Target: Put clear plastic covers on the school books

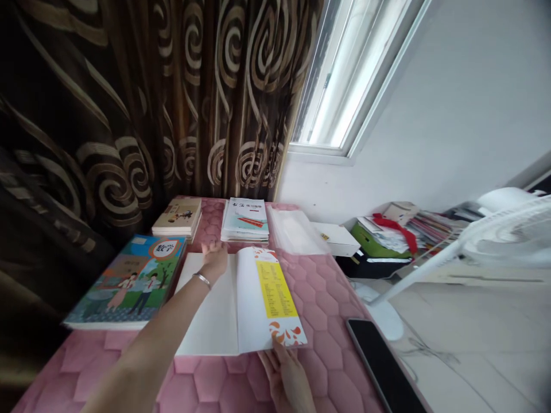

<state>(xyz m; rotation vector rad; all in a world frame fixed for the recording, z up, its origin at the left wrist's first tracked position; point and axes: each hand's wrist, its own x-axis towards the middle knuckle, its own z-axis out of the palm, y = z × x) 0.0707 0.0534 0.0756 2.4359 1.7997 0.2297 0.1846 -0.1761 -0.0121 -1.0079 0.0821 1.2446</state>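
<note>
An open book (206, 321) lies in front of me on the pink table cover. Its left side is blank white; on the right a white sheet or cover bears a yellow text panel (276, 289) and orange drop shapes. My left hand (214, 259), with a silver bracelet at the wrist, rests across the top of the blank side, fingers extended toward its far edge. At the lower right corner, my right hand (286, 370) pinches the printed side, thumb above and fingers underneath. Left of it lies a large colourful textbook (129, 281), partly behind my left forearm.
Small tan books (177, 217) and a stack of white booklets (245, 219) stand at the back. Clear plastic sleeves (299, 230) lie beside them. A black phone (383, 364) sits at the right edge. Beyond it are a white fan (430, 264) and a green box of papers (379, 238).
</note>
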